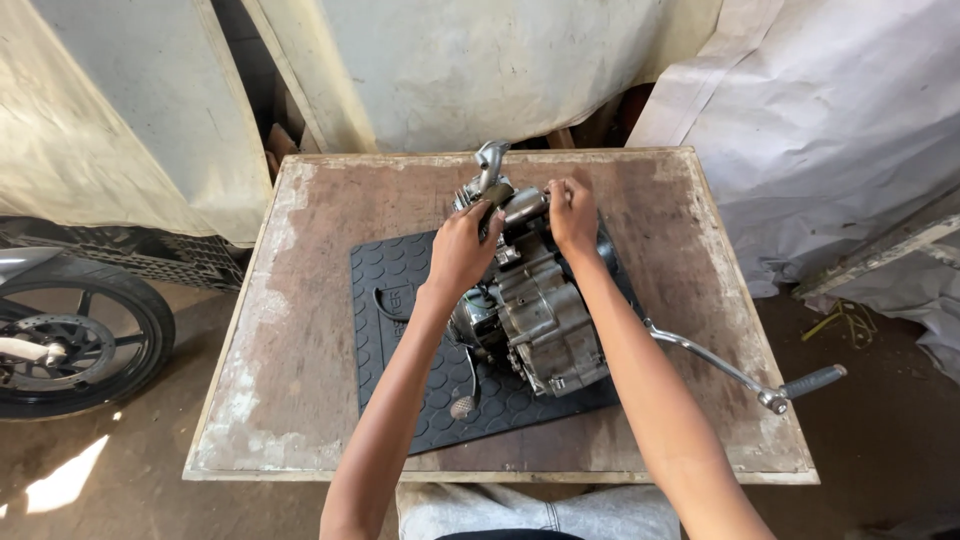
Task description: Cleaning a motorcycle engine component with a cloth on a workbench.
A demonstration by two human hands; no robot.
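grey engine, black dimpled mat

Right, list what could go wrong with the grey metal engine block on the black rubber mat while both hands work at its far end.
1. The grey metal engine block stands unclamped on the black rubber mat; force from the left hand and right hand might tip it.
2. The long metal kick lever juts past the wooden table edge; a bump could swing the engine.
3. Fingers may get pinched among the top fittings.

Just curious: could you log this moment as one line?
left hand: on engine top | right hand: on engine top | engine: on rubber mat, wooden table
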